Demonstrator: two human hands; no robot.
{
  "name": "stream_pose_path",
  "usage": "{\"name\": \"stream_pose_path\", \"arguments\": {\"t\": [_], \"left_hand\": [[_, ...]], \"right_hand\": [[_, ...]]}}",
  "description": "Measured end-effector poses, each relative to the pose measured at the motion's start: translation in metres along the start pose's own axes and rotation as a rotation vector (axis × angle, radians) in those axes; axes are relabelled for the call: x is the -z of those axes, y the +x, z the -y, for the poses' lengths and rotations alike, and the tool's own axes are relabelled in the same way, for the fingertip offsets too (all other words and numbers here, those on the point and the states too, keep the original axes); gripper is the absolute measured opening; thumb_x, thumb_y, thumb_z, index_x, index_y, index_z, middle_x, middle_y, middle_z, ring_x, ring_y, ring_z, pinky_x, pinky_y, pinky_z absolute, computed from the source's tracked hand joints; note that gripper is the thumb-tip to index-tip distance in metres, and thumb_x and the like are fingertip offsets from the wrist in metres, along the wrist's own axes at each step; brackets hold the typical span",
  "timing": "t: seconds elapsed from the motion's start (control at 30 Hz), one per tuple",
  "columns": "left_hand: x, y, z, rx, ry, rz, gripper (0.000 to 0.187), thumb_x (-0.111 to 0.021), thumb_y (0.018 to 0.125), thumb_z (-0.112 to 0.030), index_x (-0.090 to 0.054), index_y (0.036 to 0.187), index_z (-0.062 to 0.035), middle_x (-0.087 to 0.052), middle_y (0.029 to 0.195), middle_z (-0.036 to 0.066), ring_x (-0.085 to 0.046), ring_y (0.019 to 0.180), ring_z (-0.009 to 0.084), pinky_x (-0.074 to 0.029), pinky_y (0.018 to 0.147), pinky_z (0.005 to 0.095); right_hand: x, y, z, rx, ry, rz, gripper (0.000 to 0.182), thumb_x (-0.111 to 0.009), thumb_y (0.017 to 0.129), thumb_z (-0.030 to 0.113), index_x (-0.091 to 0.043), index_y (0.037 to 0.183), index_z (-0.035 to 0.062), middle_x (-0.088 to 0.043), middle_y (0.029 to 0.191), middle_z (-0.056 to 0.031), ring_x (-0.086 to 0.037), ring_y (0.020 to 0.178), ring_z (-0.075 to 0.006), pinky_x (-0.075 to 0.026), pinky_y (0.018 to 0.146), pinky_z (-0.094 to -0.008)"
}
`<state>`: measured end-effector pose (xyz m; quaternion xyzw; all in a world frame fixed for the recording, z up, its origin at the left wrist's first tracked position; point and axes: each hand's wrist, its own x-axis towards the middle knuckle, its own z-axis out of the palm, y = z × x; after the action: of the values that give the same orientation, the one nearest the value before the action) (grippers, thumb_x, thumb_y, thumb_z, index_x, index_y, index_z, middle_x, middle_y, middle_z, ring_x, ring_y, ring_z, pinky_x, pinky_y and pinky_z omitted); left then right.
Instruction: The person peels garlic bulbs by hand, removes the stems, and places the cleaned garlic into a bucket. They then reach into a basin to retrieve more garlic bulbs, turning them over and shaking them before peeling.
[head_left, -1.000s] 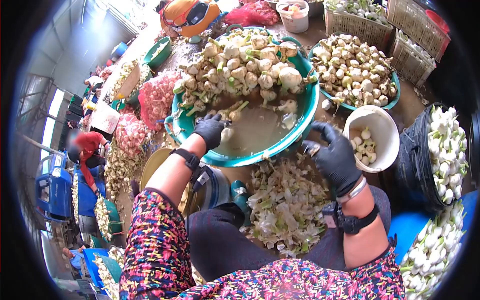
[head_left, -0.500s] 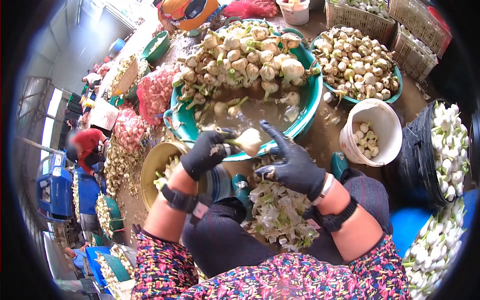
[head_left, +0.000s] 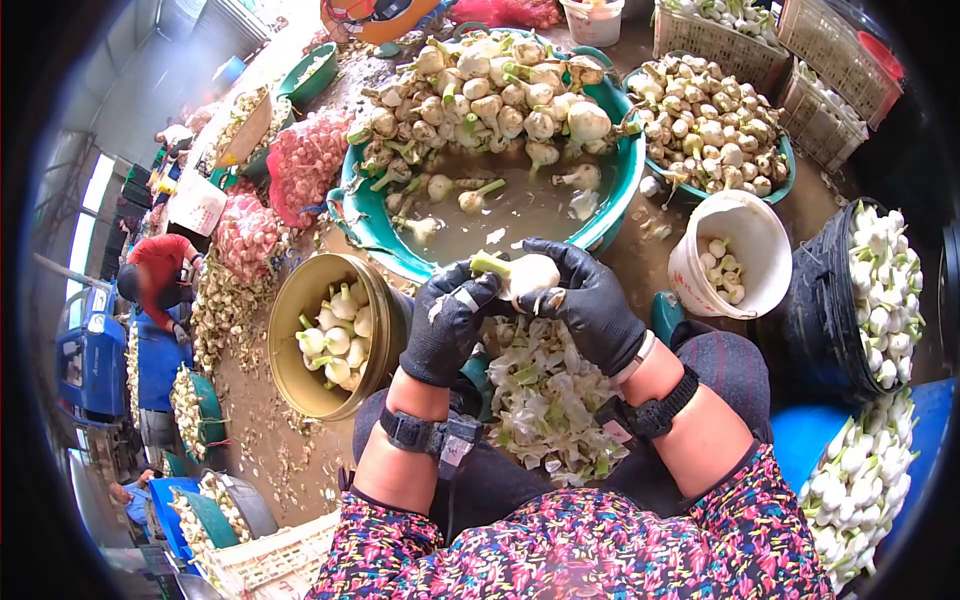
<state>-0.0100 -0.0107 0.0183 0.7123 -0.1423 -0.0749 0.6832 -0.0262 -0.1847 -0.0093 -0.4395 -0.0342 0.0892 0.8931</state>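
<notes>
Between my gloved hands, just in front of the tub's near rim, is a white garlic bulb [head_left: 532,276] with a short green stem pointing left. My left hand [head_left: 448,325] is closed around the stem end. The fingers of my right hand [head_left: 597,318] press on the bulb's other side. Beyond them, a green tub [head_left: 632,190] holds murky water and a heap of soiled garlic bulbs [head_left: 480,95]. Below my hands lies a pile of peeled skins and leaf scraps [head_left: 550,400] between my legs.
A tan bucket [head_left: 290,350] of cleaned bulbs stands left. At right are a white bucket [head_left: 760,235] with some bulbs, a black tub [head_left: 835,310] of white bulbs and a basin [head_left: 785,175] of unpeeled ones. A person in red [head_left: 165,270] bends at far left.
My right hand, spread open and apart before, has closed on the garlic bulb. My left hand has moved right with the bulb. The tan bucket shows more fully as the view shifted.
</notes>
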Motion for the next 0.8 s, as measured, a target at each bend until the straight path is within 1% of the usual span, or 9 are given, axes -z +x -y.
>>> {"name": "stream_pose_path", "arguments": {"t": [0.3, 0.4, 0.5, 0.57, 0.6, 0.63, 0.7, 0.73, 0.8], "left_hand": [[-0.006, 0.001, -0.011, 0.052, -0.017, 0.019, 0.028, -0.052, 0.086, -0.01, -0.057, 0.109, 0.0047, -0.062, 0.098, 0.01, -0.061, 0.081, 0.0143, -0.051, 0.073, 0.0272], [-0.01, 0.0, -0.014, 0.121, -0.048, 0.036, 0.026, -0.052, 0.085, -0.01, -0.059, 0.105, 0.0051, -0.063, 0.094, 0.009, -0.061, 0.079, 0.0141, -0.051, 0.07, 0.0259], [0.0, -0.001, -0.008, 0.061, 0.108, 0.071, 0.024, -0.053, 0.081, -0.008, -0.061, 0.1, 0.0039, -0.064, 0.09, 0.007, -0.061, 0.078, 0.0139, -0.05, 0.068, 0.0269], [0.006, 0.001, 0.002, 0.045, 0.14, 0.057, 0.023, -0.054, 0.079, -0.006, -0.062, 0.098, 0.0026, -0.064, 0.088, 0.008, -0.061, 0.078, 0.0157, -0.049, 0.069, 0.0284], [0.007, 0.0, 0.006, 0.036, 0.17, 0.042, 0.022, -0.054, 0.076, -0.005, -0.063, 0.096, 0.0013, -0.065, 0.086, 0.009, -0.061, 0.079, 0.0174, -0.049, 0.07, 0.0299], [0.009, -0.002, 0.009, 0.044, 0.17, 0.039, 0.022, -0.054, 0.076, -0.005, -0.063, 0.096, 0.0013, -0.065, 0.086, 0.009, -0.061, 0.079, 0.0174, -0.049, 0.07, 0.0299], [0.008, 0.0, 0.007, -0.296, 0.503, 0.119, 0.026, -0.053, 0.073, -0.002, -0.063, 0.098, -0.0011, -0.064, 0.087, 0.011, -0.061, 0.081, 0.022, -0.047, 0.074, 0.0328], [0.009, 0.001, 0.016, -0.331, 0.665, 0.102, 0.028, -0.052, 0.072, -0.001, -0.062, 0.098, -0.0019, -0.063, 0.087, 0.013, -0.06, 0.082, 0.0254, -0.046, 0.077, 0.0333], [0.005, 0.0, 0.013, -0.292, 0.58, 0.079, 0.027, -0.052, 0.072, -0.001, -0.061, 0.097, -0.0021, -0.063, 0.087, 0.013, -0.06, 0.082, 0.0255, -0.046, 0.077, 0.0334]], "right_hand": [[-0.002, -0.001, 0.006, 0.021, -0.028, -0.013, 0.052, -0.065, 0.077, 0.001, -0.045, 0.125, -0.0006, -0.056, 0.111, -0.009, -0.054, 0.101, -0.0157, -0.046, 0.089, -0.0287], [-0.003, -0.001, 0.001, 0.029, -0.048, -0.037, 0.05, -0.066, 0.076, 0.001, -0.047, 0.123, -0.0009, -0.059, 0.104, -0.0078, -0.057, 0.095, -0.0148, -0.049, 0.083, -0.0289], [-0.003, -0.001, -0.002, 0.078, -0.155, -0.095, 0.042, -0.064, 0.082, 0.012, -0.049, 0.119, 0.0005, -0.06, 0.1, -0.0079, -0.059, 0.089, -0.0156, -0.051, 0.075, -0.0287], [0.004, 0.001, 0.002, -0.326, 0.328, 0.008, 0.037, -0.056, 0.087, 0.028, -0.052, 0.114, 0.0027, -0.061, 0.092, -0.0086, -0.06, 0.077, -0.0169, -0.05, 0.063, -0.0272], [0.008, 0.002, 0.006, -0.505, 0.438, 0.22, 0.038, -0.048, 0.089, 0.037, -0.054, 0.108, 0.005, -0.062, 0.085, -0.0082, -0.059, 0.067, -0.0171, -0.047, 0.052, -0.0253], [0.009, -0.002, 0.01, -0.512, 0.443, 0.218, 0.038, -0.048, 0.089, 0.037, -0.054, 0.108, 0.005, -0.062, 0.085, -0.0082, -0.059, 0.067, -0.0171, -0.047, 0.052, -0.0253], [0.008, -0.005, 0.016, -0.658, 0.453, 0.256, 0.039, -0.044, 0.09, 0.038, -0.054, 0.108, 0.0047, -0.062, 0.081, -0.0075, -0.059, 0.065, -0.0167, -0.045, 0.048, -0.0246], [0.006, -0.006, 0.014, -0.725, 0.468, 0.283, 0.042, -0.044, 0.089, 0.041, -0.054, 0.108, 0.0053, -0.063, 0.081, -0.0081, -0.06, 0.063, -0.0177, -0.044, 0.044, -0.0246], [-0.001, -0.009, 0.019, -0.705, 0.45, 0.201, 0.043, -0.045, 0.089, 0.043, -0.054, 0.109, 0.0058, -0.063, 0.081, -0.0083, -0.06, 0.061, -0.018, -0.043, 0.044, -0.0248]]}}
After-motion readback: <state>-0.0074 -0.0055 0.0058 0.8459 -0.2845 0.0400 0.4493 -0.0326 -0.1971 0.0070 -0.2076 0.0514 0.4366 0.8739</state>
